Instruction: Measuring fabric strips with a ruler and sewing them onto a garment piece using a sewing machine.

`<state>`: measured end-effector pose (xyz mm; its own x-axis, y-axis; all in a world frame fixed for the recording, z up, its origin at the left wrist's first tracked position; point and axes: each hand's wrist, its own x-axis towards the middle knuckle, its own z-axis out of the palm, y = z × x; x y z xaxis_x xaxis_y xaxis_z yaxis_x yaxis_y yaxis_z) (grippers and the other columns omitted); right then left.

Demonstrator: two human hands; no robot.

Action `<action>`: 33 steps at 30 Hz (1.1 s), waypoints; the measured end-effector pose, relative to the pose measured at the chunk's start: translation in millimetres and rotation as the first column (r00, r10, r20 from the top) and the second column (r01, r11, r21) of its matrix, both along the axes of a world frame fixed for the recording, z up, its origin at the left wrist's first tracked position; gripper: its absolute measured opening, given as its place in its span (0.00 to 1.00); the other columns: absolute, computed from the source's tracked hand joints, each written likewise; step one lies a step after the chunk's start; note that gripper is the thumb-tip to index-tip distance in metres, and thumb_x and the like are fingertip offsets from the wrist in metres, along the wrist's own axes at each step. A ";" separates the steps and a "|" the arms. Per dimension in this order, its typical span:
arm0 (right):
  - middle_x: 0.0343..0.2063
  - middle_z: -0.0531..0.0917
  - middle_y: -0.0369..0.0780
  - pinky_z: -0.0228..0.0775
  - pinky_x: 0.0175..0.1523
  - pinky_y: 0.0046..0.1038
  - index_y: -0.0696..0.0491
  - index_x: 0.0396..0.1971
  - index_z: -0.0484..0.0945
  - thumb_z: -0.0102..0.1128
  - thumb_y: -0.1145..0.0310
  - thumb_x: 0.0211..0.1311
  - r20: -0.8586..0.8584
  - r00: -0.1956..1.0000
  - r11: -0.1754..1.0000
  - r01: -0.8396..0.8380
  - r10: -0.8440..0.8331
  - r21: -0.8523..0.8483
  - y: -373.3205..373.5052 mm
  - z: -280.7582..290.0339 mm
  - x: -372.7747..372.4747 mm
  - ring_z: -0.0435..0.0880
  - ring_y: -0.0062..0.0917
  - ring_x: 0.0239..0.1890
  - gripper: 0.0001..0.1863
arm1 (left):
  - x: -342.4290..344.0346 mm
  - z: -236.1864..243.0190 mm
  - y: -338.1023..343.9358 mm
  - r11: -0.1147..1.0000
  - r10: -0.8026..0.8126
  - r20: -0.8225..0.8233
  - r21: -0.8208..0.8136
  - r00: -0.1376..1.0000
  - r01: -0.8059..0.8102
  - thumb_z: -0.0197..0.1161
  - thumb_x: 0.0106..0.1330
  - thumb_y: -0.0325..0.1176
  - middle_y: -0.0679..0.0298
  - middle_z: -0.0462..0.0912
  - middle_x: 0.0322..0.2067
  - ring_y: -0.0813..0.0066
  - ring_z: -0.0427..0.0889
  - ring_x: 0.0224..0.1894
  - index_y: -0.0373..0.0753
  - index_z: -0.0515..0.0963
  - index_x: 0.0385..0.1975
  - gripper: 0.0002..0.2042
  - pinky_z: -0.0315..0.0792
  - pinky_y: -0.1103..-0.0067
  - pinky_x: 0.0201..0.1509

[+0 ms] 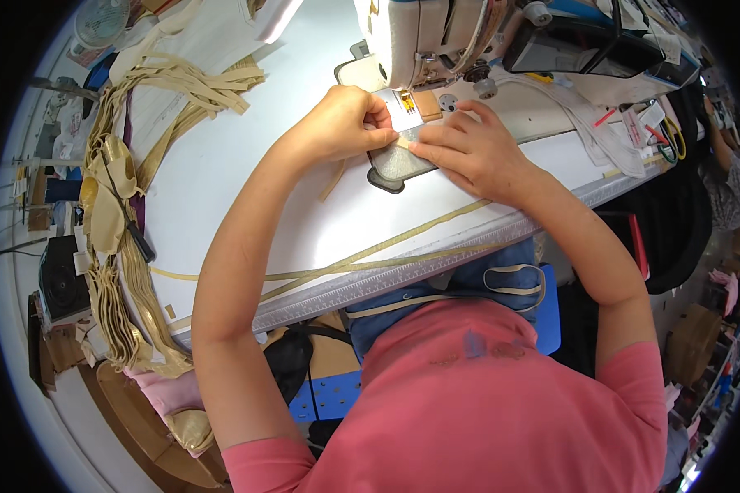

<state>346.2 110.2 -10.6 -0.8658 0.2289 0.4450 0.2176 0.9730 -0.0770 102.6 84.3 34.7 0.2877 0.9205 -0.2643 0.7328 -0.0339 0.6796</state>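
Under the lit head of a sewing machine [411, 49], both hands meet at the metal plate [401, 164] in front of the needle area. My left hand [345, 123] is closed in a pinch on a narrow beige strip [402, 142]; a tan tail [332, 181] hangs below that hand onto the table. From the other side my right hand [477, 156] grips the strip's near end between thumb and forefinger, its other fingers loosely bent beside the presser foot. The part of the strip under the fingertips is hidden.
Bundles of beige and gold strips [111, 205] drape over the table's left side. Long gold strips [370, 251] cross the white tabletop [222, 181] toward a ruler along its front edge [386, 275]. Yellow-handled scissors [674, 138] and small tools lie at the right.
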 end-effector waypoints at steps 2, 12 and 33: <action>0.49 0.80 0.28 0.55 0.67 0.41 0.45 0.51 0.80 0.62 0.70 0.56 0.000 0.999 0.999 -0.035 0.035 0.009 2.4 -0.9 -0.9 0.76 0.23 0.45 0.20 | -0.4 -4.1 -2.9 1.000 0.015 0.000 -0.018 1.000 -0.015 0.67 0.61 0.28 0.65 0.83 0.25 0.80 0.79 0.28 0.34 0.81 0.28 0.05 0.73 0.80 0.33; 0.56 0.78 0.27 0.46 0.72 0.40 0.47 0.50 0.81 0.61 0.69 0.54 0.059 0.996 0.997 -0.073 0.072 0.019 9.7 -4.6 -1.3 0.75 0.21 0.49 0.20 | 9.3 -36.6 -43.9 0.434 -0.066 -0.364 0.828 0.929 0.355 0.65 0.50 0.27 0.65 0.82 0.36 0.71 0.80 0.41 0.37 0.83 0.32 0.09 0.74 0.75 0.46; 0.38 0.76 0.33 0.70 0.43 0.35 0.51 0.50 0.80 0.66 0.67 0.54 -0.067 0.997 0.999 -0.026 0.024 -0.033 23.6 -5.6 -1.7 0.77 0.29 0.38 0.21 | -3.3 -45.7 -1.4 0.389 -0.193 -0.206 0.881 0.959 0.268 0.66 0.47 0.25 0.61 0.82 0.32 0.64 0.80 0.36 0.33 0.82 0.33 0.12 0.76 0.71 0.41</action>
